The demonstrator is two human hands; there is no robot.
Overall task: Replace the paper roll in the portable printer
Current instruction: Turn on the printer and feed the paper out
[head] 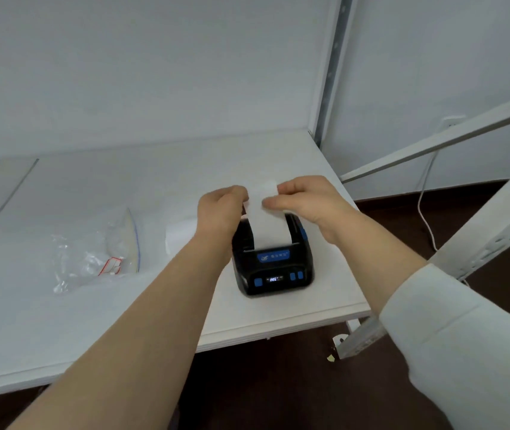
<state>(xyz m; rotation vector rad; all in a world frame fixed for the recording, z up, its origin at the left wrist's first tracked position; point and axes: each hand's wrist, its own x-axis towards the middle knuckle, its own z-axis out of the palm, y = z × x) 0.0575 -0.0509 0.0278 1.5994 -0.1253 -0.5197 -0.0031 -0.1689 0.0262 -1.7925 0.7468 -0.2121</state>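
A black portable printer (274, 268) with blue buttons and a lit display stands on the white table (61, 321) near its right front corner. A white paper strip (267, 225) rises out of the printer's slot. My left hand (221, 209) pinches the strip's left edge above the printer. My right hand (306, 200) pinches its right edge near the top end. A white paper roll (179, 235) lies on the table just left of the printer, partly hidden by my left forearm.
A clear zip bag (105, 252) with a red-edged label lies on the table to the left. A metal shelf upright (329, 69) stands at the table's back right corner. A slanted shelf frame (495, 218) and a white cable (424, 209) are on the right, over dark floor.
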